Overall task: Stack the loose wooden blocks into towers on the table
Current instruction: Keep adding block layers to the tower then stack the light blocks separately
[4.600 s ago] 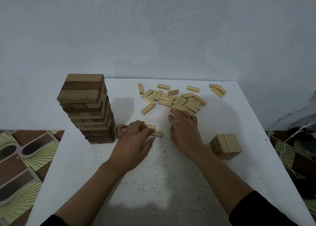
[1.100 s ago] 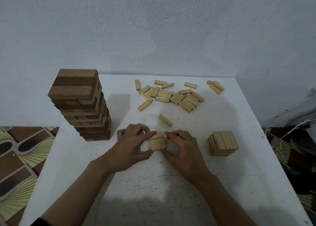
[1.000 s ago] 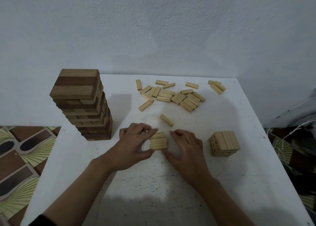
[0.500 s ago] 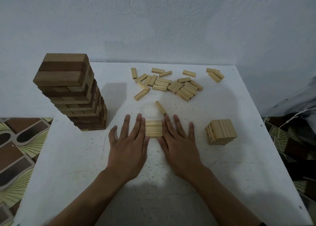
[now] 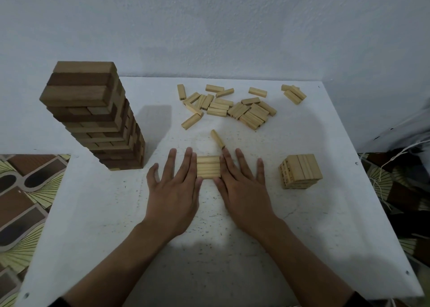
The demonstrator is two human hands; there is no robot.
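A small flat row of pale wooden blocks [image 5: 208, 170] lies side by side in the middle of the white table [image 5: 325, 225]. My left hand [image 5: 175, 190] lies flat on the table with straight fingers pressing the row's left side. My right hand [image 5: 240, 185] lies flat too, pressing the right side. One loose block [image 5: 217, 138] lies just beyond the row. A scatter of several loose pale blocks [image 5: 235, 107] sits further back. A short pale tower [image 5: 300, 174] stands to the right of my right hand.
A tall tower of darker brown blocks [image 5: 93, 118] stands at the table's left, close to my left hand. A few more loose blocks [image 5: 293, 94] lie at the back right. A patterned floor shows past the left edge, and cords lie past the right edge.
Both hands went from curled round the small block row to lying flat with straight fingers against its sides. The row now sits squared between them. The view has tilted down slightly.
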